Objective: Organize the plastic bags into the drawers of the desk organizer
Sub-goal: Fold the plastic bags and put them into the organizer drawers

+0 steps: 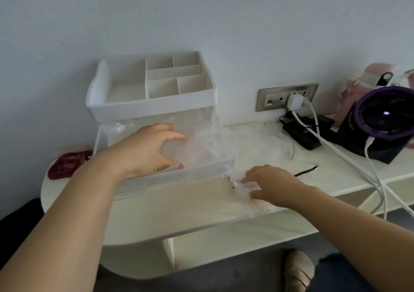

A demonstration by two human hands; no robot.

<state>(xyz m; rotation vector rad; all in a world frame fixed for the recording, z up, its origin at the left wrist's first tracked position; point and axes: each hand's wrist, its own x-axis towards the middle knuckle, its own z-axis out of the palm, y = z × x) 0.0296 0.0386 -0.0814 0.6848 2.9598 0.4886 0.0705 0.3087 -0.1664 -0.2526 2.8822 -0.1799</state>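
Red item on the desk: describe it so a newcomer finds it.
Start at the white organizer against the wall. Just left of it, at the rounded end of the desk, lies the red item. It is the only red thing there.

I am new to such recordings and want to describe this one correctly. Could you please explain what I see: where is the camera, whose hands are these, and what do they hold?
There is no machine here. One camera sits on a person's head and looks down at their own bare hands. The left hand reaches into the pulled-out clear drawer of a white desk organizer and seems to grip a clear plastic bag there. The right hand touches a crumpled bag on the white desk, right of the drawer; whether it grips it is unclear. A red object lies at the left. A wall socket and a purple fan are at the right.
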